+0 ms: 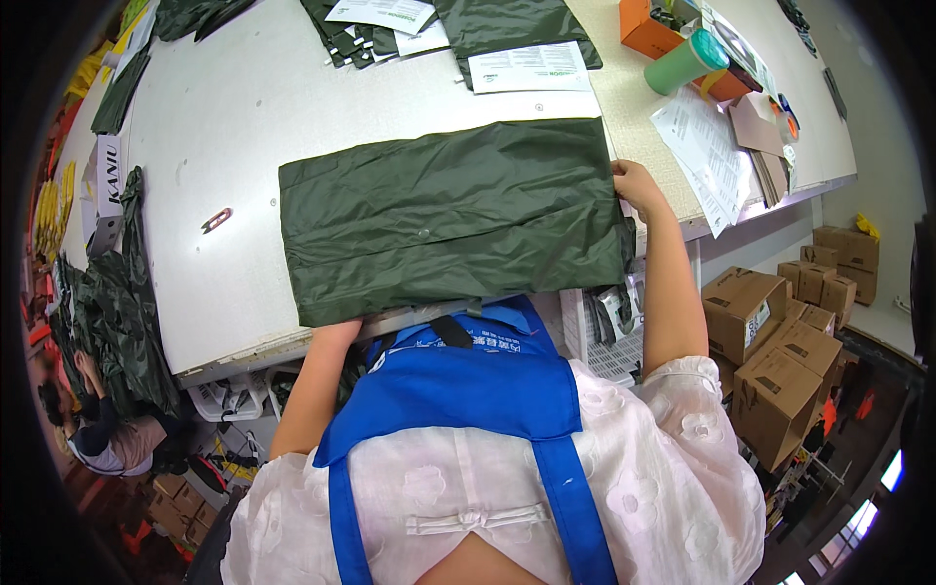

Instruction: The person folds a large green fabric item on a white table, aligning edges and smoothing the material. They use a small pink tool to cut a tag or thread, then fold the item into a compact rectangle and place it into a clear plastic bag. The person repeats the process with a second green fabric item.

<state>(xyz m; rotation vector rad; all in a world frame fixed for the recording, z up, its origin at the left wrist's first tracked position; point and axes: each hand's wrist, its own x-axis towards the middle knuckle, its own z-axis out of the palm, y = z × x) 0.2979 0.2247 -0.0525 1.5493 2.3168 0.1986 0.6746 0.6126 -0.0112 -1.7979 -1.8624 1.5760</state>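
Note:
A dark green sheet of thin, shiny fabric [439, 210], folded into a wide rectangle, lies on the white table [210, 288] in front of me. Its near edge hangs over the table's front edge. My right hand [639, 189] is at the far right edge of the fabric, with fingertips closed on that border. At the near left corner, my left hand [336, 332] reaches under the fabric. The cloth covers those fingers, so their grip is hidden. Small red thread snips [216, 220] lie on the table left of the fabric.
Beyond the fabric are more dark green pieces [517, 24] with printed sheets [528, 68]. A green cup [685, 62], an orange box [646, 29] and papers [697, 146] stand at the right. Cardboard boxes [788, 385] are stacked lower right. A person [117, 439] works at the left.

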